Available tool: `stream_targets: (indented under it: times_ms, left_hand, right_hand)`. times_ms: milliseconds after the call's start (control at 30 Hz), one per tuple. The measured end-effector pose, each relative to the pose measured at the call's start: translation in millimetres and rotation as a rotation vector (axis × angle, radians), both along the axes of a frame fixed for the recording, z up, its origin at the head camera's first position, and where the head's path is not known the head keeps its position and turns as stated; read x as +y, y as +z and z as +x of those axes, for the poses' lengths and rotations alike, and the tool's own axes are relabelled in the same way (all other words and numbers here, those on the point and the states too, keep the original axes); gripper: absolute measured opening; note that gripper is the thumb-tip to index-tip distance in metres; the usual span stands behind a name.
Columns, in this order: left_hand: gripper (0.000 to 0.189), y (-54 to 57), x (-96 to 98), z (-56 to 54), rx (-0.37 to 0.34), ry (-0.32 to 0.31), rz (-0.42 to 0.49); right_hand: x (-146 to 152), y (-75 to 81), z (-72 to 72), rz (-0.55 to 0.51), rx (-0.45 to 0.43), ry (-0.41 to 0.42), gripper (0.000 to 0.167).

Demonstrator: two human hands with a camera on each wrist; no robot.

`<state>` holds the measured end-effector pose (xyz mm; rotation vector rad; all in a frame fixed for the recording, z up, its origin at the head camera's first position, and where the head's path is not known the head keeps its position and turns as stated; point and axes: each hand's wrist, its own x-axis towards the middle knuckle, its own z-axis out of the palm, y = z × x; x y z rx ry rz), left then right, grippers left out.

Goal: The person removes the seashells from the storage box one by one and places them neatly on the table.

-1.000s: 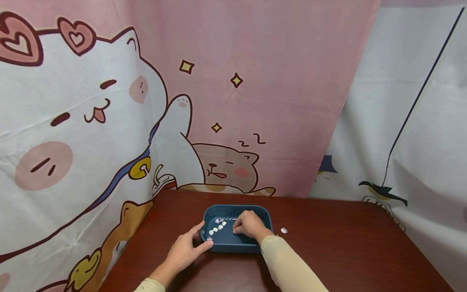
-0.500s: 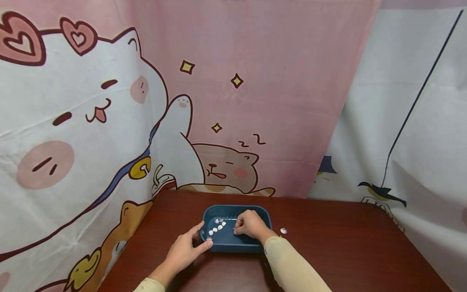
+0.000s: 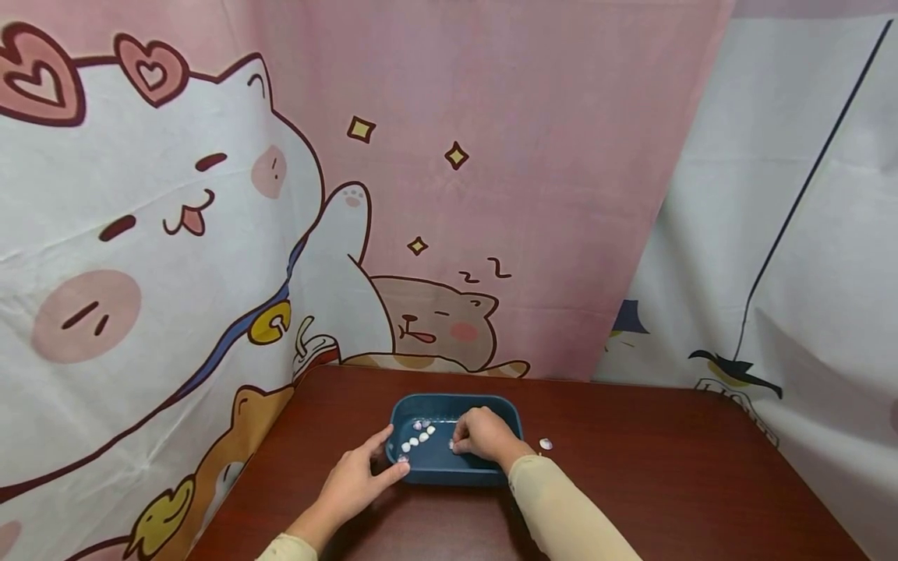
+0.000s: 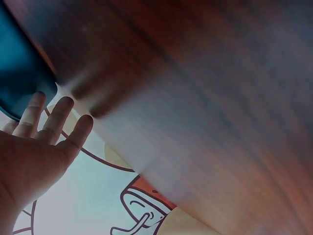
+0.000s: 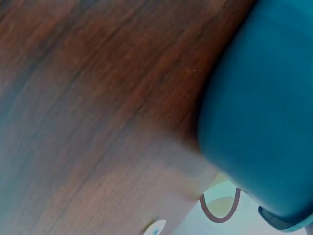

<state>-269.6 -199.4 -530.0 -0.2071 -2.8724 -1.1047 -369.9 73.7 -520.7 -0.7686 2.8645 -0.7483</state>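
Observation:
A blue rectangular tray (image 3: 459,477) stands on the table, with a slanting row of small white shells (image 3: 415,442) at its left side. Two purple-tinted shells (image 3: 422,425) lie beyond that row, and another (image 3: 403,460) is by the near left corner. My left hand (image 3: 356,477) rests against the tray's left end, thumb and fingers spread, fingers fairly straight in the left wrist view. Inside the tray, my right hand (image 3: 484,433) has its fingers bent down and pinches a small pale shell (image 3: 452,444) close over the floor.
One white and purple shell (image 3: 546,443) lies on the brown wooden table (image 3: 673,467), right of the tray. A printed cartoon curtain (image 3: 547,195) hangs behind the table and along its left side.
My right hand has shifted slightly right within the tray, and the pale shell now shows at its fingertips. My left hand has stayed in place on the tray.

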Motion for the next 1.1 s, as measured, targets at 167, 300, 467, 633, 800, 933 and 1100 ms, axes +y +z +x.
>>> stream_targets:
  times_ms: [167,300,467,633,800,933,1100]
  left_hand:
    - [0.082,0.8,-0.7,0.3,-0.008,-0.003,-0.002]
    - [0.083,1.2,-0.8,0.5,-0.01,-0.004,0.0]
    - [0.082,0.9,0.2,1.1,-0.008,-0.001,0.004]
    - [0.082,2.6,-0.1,1.5,-0.008,-0.003,0.006]
    - [0.082,4.4,0.2,1.6,-0.013,-0.003,0.002]
    - [0.081,4.2,0.4,1.2,-0.017,0.003,0.004]
    - [0.081,2.2,-1.0,0.6,-0.024,0.002,-0.009]
  right_hand:
    - [-0.8,-1.4,-0.6,-0.008,-0.006,-0.031,0.026]
    - [-3.2,-0.2,1.3,0.017,-0.01,-0.035,0.031]
    - [-6.6,3.5,5.5,0.042,-0.012,-0.039,0.025]
    - [-9.0,5.4,6.9,0.057,0.015,-0.033,0.026]
    - [-10.5,3.2,6.1,0.077,0.03,-0.011,0.019]
    - [-12.8,2.4,5.6,0.083,0.006,-0.024,0.02]
    - [-14.4,3.5,7.3,0.105,-0.008,-0.038,0.018]
